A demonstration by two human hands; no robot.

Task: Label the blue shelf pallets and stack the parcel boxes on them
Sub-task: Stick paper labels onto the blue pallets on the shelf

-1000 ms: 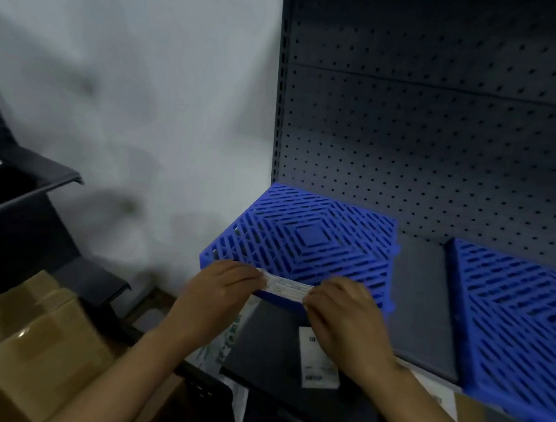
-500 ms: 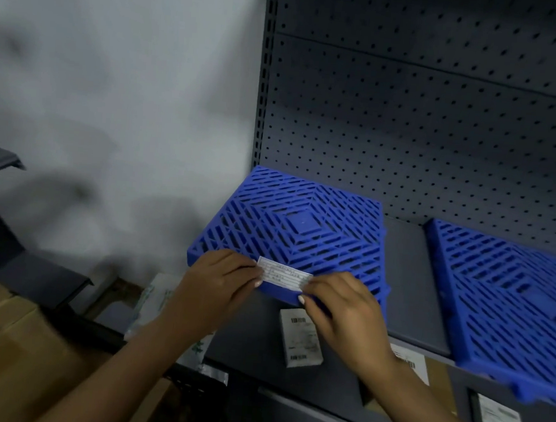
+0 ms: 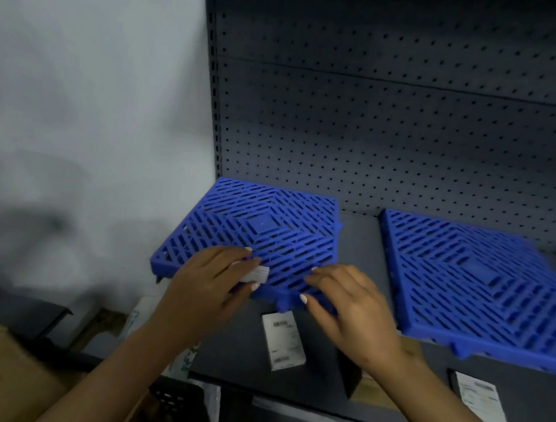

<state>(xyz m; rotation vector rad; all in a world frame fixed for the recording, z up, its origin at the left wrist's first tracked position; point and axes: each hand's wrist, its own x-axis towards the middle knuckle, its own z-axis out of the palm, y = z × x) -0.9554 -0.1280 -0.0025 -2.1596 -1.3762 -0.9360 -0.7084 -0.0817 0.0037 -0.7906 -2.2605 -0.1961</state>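
1. The white label that my left hand pinches against the blue pallet carries print too blurred for me to read.
2. The box label and the paper slip show barcodes and lines, none legible.

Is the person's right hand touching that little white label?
Apart. In the head view, the white label sits under the left hand, and bare blue pallet shows between it and the right hand.
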